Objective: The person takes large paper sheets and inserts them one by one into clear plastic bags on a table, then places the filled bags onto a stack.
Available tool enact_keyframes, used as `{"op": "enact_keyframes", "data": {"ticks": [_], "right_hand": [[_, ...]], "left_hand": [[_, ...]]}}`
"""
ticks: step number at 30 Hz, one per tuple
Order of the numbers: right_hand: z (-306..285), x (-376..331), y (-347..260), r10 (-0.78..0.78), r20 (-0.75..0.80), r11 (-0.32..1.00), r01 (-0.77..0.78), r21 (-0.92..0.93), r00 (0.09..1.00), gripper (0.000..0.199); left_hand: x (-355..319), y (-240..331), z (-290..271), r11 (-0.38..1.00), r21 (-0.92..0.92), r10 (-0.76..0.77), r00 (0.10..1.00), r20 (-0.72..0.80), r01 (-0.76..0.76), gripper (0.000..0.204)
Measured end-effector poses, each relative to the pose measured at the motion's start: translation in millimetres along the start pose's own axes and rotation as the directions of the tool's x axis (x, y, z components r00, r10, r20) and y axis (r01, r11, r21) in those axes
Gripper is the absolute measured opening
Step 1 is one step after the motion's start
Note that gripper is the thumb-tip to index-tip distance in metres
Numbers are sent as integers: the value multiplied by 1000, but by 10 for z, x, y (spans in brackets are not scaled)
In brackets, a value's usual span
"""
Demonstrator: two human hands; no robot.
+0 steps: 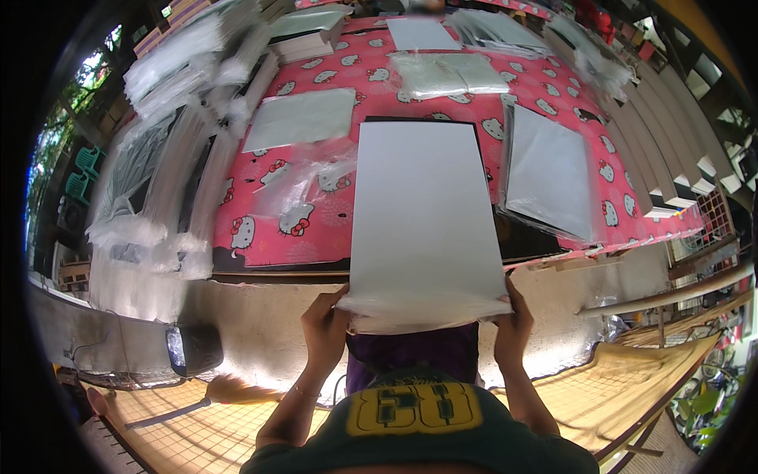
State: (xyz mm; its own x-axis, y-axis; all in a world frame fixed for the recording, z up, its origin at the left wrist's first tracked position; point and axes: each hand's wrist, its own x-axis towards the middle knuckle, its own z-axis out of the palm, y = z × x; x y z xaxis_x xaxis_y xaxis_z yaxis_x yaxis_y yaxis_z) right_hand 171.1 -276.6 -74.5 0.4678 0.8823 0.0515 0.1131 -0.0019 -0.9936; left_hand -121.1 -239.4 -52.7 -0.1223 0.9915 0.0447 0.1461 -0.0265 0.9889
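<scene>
A large white rectangular sheet or board lies lengthwise in front of me, its far end over the table. Crumpled clear plastic bunches along its near edge. My left hand grips the near left corner, and my right hand grips the near right corner. Both hands are closed, fingers partly hidden under the plastic. A dark edge shows behind the sheet's far end. To its right lies a plastic-wrapped white sheet on a dark backing; on the left are a loose clear plastic bag and a pale flat packet.
A pink cartoon-print cloth covers the table. Plastic-wrapped stacks rise along the left edge. Long grey-brown bundles line the right side. Farther back lies a clear plastic packet. A broom rests low at left.
</scene>
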Motion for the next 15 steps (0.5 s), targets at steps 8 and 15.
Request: {"op": "enact_keyframes", "data": {"ticks": [8,15], "right_hand": [[-610,466,-1043,-9,496,882,-228,414,868,56],[515,2186,-1965,-306,470,512,-273,815,828,30]], "left_hand": [[185,688,-469,659,-744,98,969,228,108,18],[2023,1837,-235,294,-956,326,942,85,-16,21]]}}
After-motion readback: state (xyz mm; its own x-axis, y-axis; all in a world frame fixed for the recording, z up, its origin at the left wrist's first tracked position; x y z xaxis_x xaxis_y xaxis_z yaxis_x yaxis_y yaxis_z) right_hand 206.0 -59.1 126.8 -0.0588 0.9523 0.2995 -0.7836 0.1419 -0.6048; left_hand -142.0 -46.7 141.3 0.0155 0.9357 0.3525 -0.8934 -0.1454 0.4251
